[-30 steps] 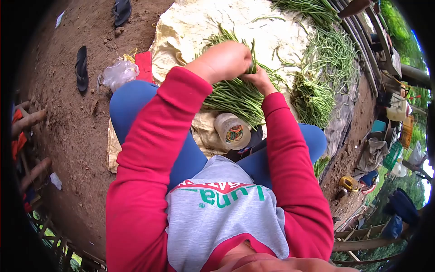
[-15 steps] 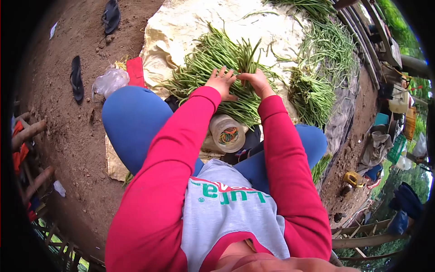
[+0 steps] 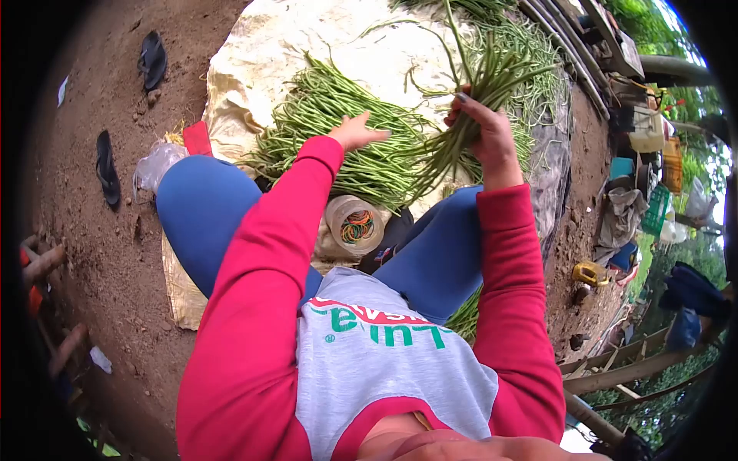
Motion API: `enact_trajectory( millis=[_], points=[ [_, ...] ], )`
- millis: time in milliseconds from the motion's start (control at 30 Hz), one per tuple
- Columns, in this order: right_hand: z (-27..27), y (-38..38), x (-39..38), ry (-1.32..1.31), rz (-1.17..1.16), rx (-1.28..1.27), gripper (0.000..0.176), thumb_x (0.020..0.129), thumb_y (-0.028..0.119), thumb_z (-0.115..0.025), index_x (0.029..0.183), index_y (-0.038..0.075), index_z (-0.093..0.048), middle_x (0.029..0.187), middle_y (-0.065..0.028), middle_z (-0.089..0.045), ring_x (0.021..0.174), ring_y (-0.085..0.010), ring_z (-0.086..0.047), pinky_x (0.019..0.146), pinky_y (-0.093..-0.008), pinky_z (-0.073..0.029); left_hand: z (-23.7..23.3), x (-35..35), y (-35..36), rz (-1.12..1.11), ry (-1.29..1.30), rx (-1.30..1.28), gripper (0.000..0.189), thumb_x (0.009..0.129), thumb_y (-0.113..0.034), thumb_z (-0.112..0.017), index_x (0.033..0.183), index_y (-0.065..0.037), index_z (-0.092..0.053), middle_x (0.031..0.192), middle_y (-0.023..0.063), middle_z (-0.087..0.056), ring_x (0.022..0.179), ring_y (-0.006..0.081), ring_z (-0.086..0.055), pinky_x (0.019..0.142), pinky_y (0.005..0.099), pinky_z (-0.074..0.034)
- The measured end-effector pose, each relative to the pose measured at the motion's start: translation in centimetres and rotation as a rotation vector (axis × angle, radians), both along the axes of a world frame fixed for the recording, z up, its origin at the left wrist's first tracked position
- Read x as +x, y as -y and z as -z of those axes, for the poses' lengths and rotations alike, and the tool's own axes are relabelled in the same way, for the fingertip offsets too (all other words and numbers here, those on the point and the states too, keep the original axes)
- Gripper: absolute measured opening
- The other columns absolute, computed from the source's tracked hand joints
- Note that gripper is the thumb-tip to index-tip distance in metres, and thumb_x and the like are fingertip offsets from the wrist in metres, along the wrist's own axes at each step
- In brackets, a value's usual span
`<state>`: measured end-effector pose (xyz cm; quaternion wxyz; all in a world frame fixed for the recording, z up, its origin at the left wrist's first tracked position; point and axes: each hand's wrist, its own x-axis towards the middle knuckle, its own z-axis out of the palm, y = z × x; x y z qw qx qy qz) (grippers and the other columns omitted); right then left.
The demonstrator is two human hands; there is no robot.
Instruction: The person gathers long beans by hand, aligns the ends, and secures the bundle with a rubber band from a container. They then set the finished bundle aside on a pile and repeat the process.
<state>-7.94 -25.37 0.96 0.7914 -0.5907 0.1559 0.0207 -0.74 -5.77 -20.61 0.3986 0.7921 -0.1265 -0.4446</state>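
Observation:
A bundle of long green beans is gripped in my right hand, raised above the cloth on the right, its lower ends hanging toward the pile. My left hand rests on the big pile of green beans, fingers spread and holding nothing. Just below the pile, between my legs, stands a clear round tub with coloured rubber bands inside. More loose beans lie behind and beside my right hand.
The beans lie on a pale cloth. Black sandals, a plastic bag and a red piece are on the left. Wooden poles, a yellow container and a green crate stand at the right.
My right hand has moved right and lifted a bundle of beans away from the pile. My left hand has separated from it and stays over the pile. The view has shifted slightly.

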Motion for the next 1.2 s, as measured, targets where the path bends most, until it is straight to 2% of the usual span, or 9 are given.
enact_trajectory(
  millis=[100, 167, 233, 333, 400, 567, 700, 833, 1200],
  points=[
    [3.8, -0.6, -0.1, 0.023, 0.032, 0.13, 0.025, 0.087, 0.011, -0.067, 0.109, 0.003, -0.059, 0.085, -0.0072, -0.065, 0.076, -0.0202, -0.065, 0.071, -0.0351, -0.055, -8.3, 0.6, 0.1, -0.342, -0.216, -0.826, 0.126, 0.068, -0.083, -0.055, 0.152, -0.007, 0.0, 0.154, 0.0262, -0.013, 0.144, 0.0349, -0.011, 0.116, 0.0449, -0.012],
    [3.9, -2.5, 0.3, -0.022, -0.023, 0.294, 0.025, 0.089, 0.018, -0.066, 0.108, 0.004, -0.06, 0.087, -0.0068, -0.066, 0.077, -0.0202, -0.065, 0.071, -0.0339, -0.054, -15.1, -0.4, -1.0, 0.016, -0.115, -0.823, 0.131, 0.066, -0.081, -0.059, 0.15, -0.004, 0.005, 0.154, 0.0238, -0.016, 0.143, 0.0323, -0.017, 0.116, 0.0431, -0.014],
    [3.8, -4.7, 1.0, 0.051, -0.049, 0.441, 0.026, 0.091, 0.025, -0.063, 0.106, 0.004, -0.061, 0.088, -0.0066, -0.066, 0.078, -0.0204, -0.065, 0.072, -0.0336, -0.054, -16.6, -2.0, 0.1, -0.035, 0.019, -0.707, 0.128, 0.073, -0.044, -0.081, 0.148, -0.002, 0.014, 0.153, 0.0228, -0.02, 0.14, 0.0284, -0.026, 0.115, 0.0421, -0.019],
    [2.3, -7.2, 1.2, -0.062, 0.063, 0.186, 0.036, 0.087, 0.029, -0.067, 0.106, -0.001, -0.063, 0.082, -0.0102, -0.068, 0.07, -0.0215, -0.067, 0.064, -0.0329, -0.055, -17.1, -3.1, -1.4, -0.182, 0.086, -0.633, 0.134, 0.069, -0.027, -0.087, 0.146, -0.002, 0.02, 0.129, 0.0229, -0.051, 0.118, 0.03, -0.052, 0.101, 0.0373, -0.041],
    [3.6, -8.3, 1.6, 0.034, 0.093, 0.123, 0.029, 0.085, 0.023, -0.067, 0.099, -0.003, -0.066, 0.079, -0.0115, -0.068, 0.069, -0.0204, -0.066, 0.064, -0.032, -0.055, -18.2, -3.0, -3.3, -0.198, -0.316, -0.566, 0.113, 0.072, -0.016, -0.083, 0.149, -0.004, -0.001, 0.137, 0.0187, -0.044, 0.125, 0.0251, -0.046, 0.106, 0.0377, -0.036],
    [3.0, -9.5, 0.5, 0.028, 0.052, 0.279, 0.026, 0.084, 0.011, -0.061, 0.103, -0.007, -0.064, 0.085, -0.0114, -0.066, 0.069, -0.0197, -0.064, 0.062, -0.0301, -0.053, -16.3, -1.8, -4.5, -0.131, -0.124, -0.559, 0.092, 0.077, -0.02, -0.079, 0.146, -0.006, -0.02, 0.128, 0.0128, -0.053, 0.119, 0.0212, -0.049, 0.101, 0.0386, -0.04],
    [3.3, -9.9, 0.2, 0.119, -0.029, 0.312, 0.019, 0.085, 0.009, -0.061, 0.1, -0.003, -0.061, 0.082, -0.0112, -0.066, 0.065, -0.0178, -0.063, 0.059, -0.0295, -0.053, -21.0, 1.4, -6.9, -0.554, -0.484, -0.917, 0.033, 0.091, -0.028, -0.064, 0.117, -0.01, -0.058, 0.12, 0.0038, -0.061, 0.117, 0.0179, -0.051, 0.098, 0.0406, -0.034],
    [3.6, -10.1, 0.0, 0.108, -0.118, 0.213, 0.025, 0.083, 0.011, -0.065, 0.103, -0.003, -0.061, 0.082, -0.0082, -0.064, 0.064, -0.0156, -0.06, 0.058, -0.028, -0.05, -21.9, 1.9, -8.8, -0.514, -0.276, -0.772, 0.023, 0.093, -0.02, -0.06, 0.113, -0.007, -0.06, 0.105, 0.0044, -0.067, 0.099, 0.0174, -0.063, 0.085, 0.0348, -0.05],
    [2.7, -10.3, 0.1, 0.0, -0.285, 0.03, 0.029, 0.082, 0.013, -0.065, 0.106, -0.004, -0.063, 0.087, -0.0125, -0.068, 0.072, -0.0182, -0.065, 0.065, -0.0289, -0.053, -19.6, 2.2, -8.6, -0.926, -0.377, -1.156, 0.024, 0.101, -0.022, -0.042, 0.115, -0.005, -0.052, 0.109, 0.013, -0.066, 0.101, 0.026, -0.063, 0.086, 0.0411, -0.051]
  ],
)
